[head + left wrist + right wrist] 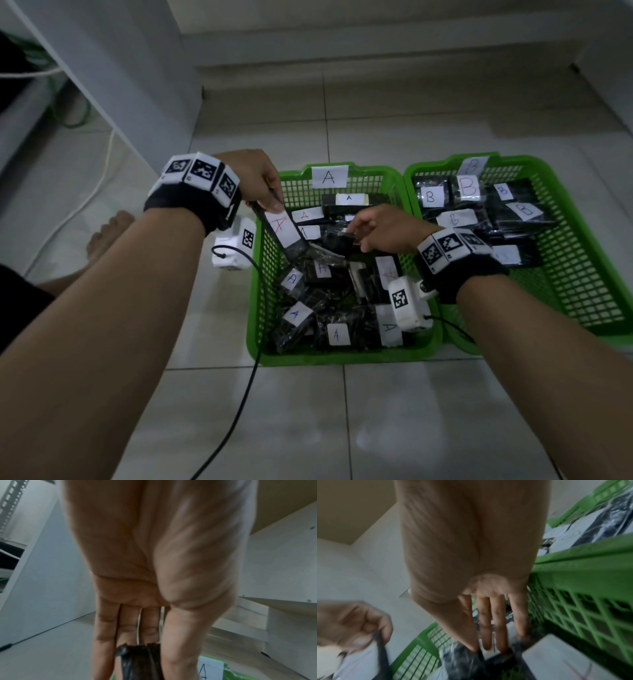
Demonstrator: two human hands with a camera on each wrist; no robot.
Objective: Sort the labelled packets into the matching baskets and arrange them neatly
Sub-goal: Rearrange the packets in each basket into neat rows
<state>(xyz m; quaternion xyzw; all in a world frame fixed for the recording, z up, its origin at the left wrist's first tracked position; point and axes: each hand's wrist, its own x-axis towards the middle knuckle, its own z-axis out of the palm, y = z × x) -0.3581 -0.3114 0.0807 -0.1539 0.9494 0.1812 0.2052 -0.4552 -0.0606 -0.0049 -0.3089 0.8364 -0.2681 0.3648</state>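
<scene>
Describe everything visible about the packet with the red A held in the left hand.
The red-A packet is a flat, dark, glossy plastic-wrapped packet with a white paper label bearing a red handwritten A. The left hand pinches its top end between thumb and fingers. It hangs tilted, over the left side of basket A, its lower end down among the packets there. The right hand is apart from it.

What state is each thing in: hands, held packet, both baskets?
Left hand: pinches the packet's top end.
Black plastic packet with red A label: lifted, tilted over basket A's left rim.
Right hand: fingers down on a black packet in basket A.
Green plastic basket labelled A: A packets, jumbled.
Green plastic basket labelled B: B packets at the far end.
</scene>
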